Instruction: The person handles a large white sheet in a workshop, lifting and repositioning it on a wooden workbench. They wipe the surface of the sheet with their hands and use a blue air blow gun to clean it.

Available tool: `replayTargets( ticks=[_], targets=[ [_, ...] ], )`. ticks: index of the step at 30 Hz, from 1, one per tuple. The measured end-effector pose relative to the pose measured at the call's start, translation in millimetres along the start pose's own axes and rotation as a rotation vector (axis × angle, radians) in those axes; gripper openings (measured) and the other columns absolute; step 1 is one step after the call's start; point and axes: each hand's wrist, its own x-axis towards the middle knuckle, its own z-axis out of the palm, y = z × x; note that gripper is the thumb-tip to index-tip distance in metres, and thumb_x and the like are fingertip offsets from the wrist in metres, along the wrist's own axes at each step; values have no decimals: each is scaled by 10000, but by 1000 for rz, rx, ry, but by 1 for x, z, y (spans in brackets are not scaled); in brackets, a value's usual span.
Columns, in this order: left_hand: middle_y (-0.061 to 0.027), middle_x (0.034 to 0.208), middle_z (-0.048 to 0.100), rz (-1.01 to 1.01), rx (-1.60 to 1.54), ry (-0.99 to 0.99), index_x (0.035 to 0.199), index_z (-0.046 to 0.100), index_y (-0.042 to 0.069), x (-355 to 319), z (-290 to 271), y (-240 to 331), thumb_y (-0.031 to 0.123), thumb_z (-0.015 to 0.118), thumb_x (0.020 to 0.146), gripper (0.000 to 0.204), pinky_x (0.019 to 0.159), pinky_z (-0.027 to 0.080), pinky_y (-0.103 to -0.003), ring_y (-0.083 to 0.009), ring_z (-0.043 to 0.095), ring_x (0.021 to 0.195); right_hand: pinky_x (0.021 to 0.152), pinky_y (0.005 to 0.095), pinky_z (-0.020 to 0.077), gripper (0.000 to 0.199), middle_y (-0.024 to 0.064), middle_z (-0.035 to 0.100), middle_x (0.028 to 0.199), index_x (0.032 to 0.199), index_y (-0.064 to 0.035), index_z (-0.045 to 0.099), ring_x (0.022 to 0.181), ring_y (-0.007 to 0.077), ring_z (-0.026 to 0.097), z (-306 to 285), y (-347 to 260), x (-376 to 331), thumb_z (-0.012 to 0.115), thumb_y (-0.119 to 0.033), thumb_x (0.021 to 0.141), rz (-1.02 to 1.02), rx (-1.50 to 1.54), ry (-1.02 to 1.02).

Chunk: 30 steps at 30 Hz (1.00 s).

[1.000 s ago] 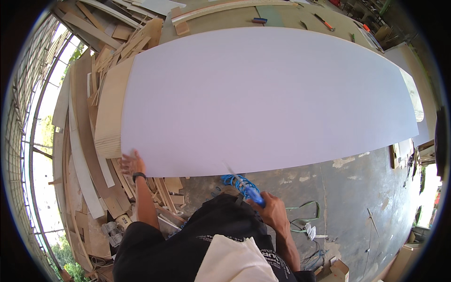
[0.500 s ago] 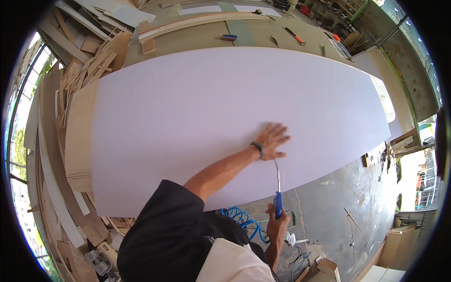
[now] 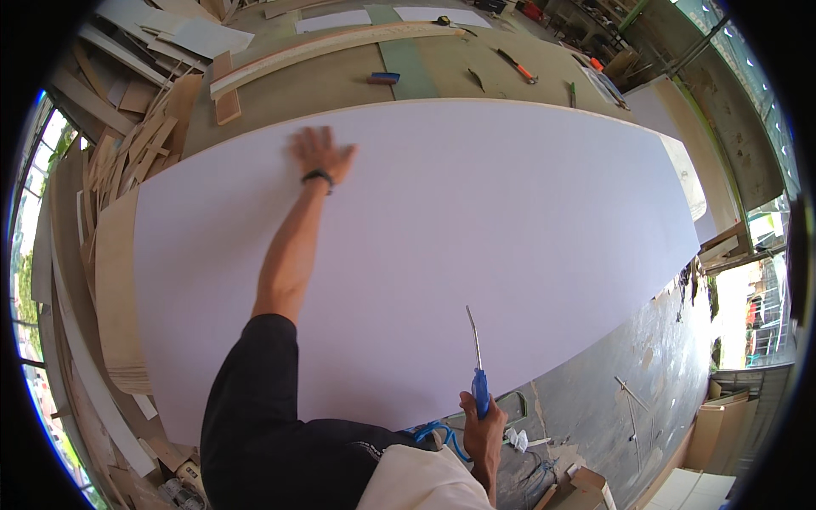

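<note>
A large white sheet (image 3: 408, 246) lies across the work surface, reaching past its plywood board (image 3: 116, 289) at the left. Fingers spread, my left hand (image 3: 323, 157) is over the sheet's far left part, flat against it or just above; motion blurs it a little. My right hand (image 3: 484, 432) is closed round the blue handle of an air blow gun (image 3: 481, 393) beside the sheet's near edge. Its long thin metal nozzle, bent at the tip, points away from me over the sheet. Part of a blue coiled hose (image 3: 446, 432) shows next to that hand.
Beyond the sheet, another table (image 3: 314, 89) holds a long wooden strip (image 3: 331, 53), a blue block-like tool (image 3: 383, 78), an orange-handled hammer (image 3: 517, 65) and a tape measure (image 3: 443, 20). Wood offcuts (image 3: 140, 153) pile up at left. Cardboard boxes (image 3: 586, 489) stand on the concrete floor (image 3: 586, 382).
My left hand has swept from the sheet's middle to its far left part. My right hand, still gripping the air blow gun, has shifted slightly left and down in view. The view has shifted too.
</note>
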Motion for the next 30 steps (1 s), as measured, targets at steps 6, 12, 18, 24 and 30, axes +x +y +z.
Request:
replayTargets(
  ticks=[6, 12, 18, 24, 30],
  targets=[
    [-145, 1691, 185, 953, -150, -174, 1613, 297, 226, -135, -23, 256, 729, 311, 965, 820, 1241, 64, -613, -448, 81, 1548, 600, 400, 467, 428, 169, 672, 693, 922, 77, 674, 591, 217, 586, -15, -17, 36, 723, -348, 942, 30, -12, 17],
    [-164, 1653, 274, 882, -249, -32, 1566, 380, 162, -65, 11, 224, 701, 380, 974, 801, 1244, 131, -557, -360, 204, 1537, 624, 399, 487, 377, 185, 704, 733, 953, 71, 697, 629, 241, 650, -43, 4, 73, 715, -305, 942, 111, -73, -82],
    [-235, 1686, 112, -180, -62, -44, 1623, 212, 80, 88, 18, 98, 747, 366, 946, 963, 1251, 61, -556, -420, 50, 1563, 642, 423, 498, 319, 213, 682, 713, 981, 45, 712, 637, 278, 674, -80, 50, 126, 734, -267, 917, 61, -36, -116],
    [-131, 1697, 171, 497, -118, -65, 1622, 255, 164, 32, 32, 335, 691, 326, 982, 832, 1231, 51, -635, -499, 83, 1530, 688, 406, 525, 262, 194, 722, 778, 979, 48, 707, 711, 275, 711, -112, 49, 183, 708, -209, 926, 14, -34, -173],
    [-115, 1698, 171, 960, -280, -164, 1610, 297, 239, -49, 28, 431, 703, 306, 993, 772, 1259, 82, -560, -370, 114, 1563, 748, 383, 546, 221, 173, 745, 829, 988, 46, 711, 781, 269, 733, -127, 46, 206, 679, -167, 937, -7, -52, -208]
  ],
)
